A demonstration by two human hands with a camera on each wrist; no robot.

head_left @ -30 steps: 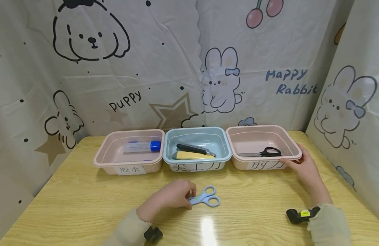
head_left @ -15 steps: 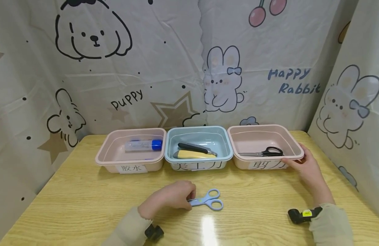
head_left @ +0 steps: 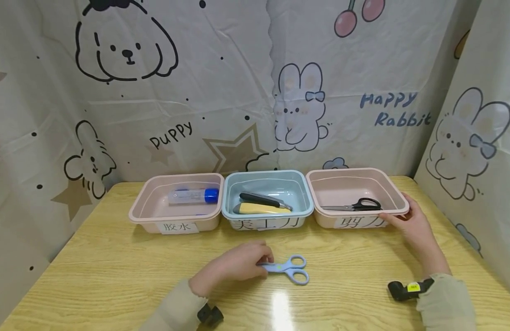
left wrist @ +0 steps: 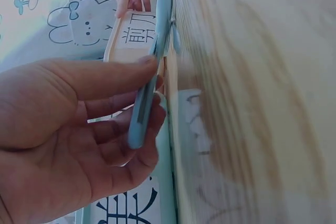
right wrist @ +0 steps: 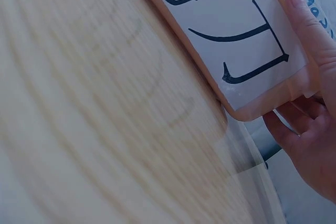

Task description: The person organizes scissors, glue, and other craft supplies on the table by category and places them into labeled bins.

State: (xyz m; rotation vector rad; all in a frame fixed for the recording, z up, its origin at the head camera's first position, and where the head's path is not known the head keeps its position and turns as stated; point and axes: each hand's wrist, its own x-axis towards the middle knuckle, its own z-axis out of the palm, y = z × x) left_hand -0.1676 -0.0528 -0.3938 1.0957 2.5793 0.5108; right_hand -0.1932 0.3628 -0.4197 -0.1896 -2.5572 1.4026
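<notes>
Light-blue scissors (head_left: 284, 267) are pinched by the blade end in my left hand (head_left: 240, 262), in front of the blue bin, handle loops pointing right. Seen in the left wrist view, the thumb presses one side of the scissors (left wrist: 140, 111) and the curled fingers lie on the other. At the right, my right hand (head_left: 416, 230) grips the near right corner of a pink bin (head_left: 337, 177). Its thumb rests on the rim and its fingers curl round the side, as the right wrist view shows. Black-handled scissors (head_left: 364, 204) lie inside that bin.
A blue bin (head_left: 267, 174) in the middle holds a black cutter (head_left: 259, 199) and a yellow cutter (head_left: 263, 209). The left pink bin (head_left: 147, 202) holds a blue-capped glue tube (head_left: 193, 196). All three stand side by side on a wooden table (head_left: 114, 276), before a printed curtain.
My left hand has moved a little to the right with the blue scissors, whose loops have swung slightly toward me. The right hand keeps its hold on the bin.
</notes>
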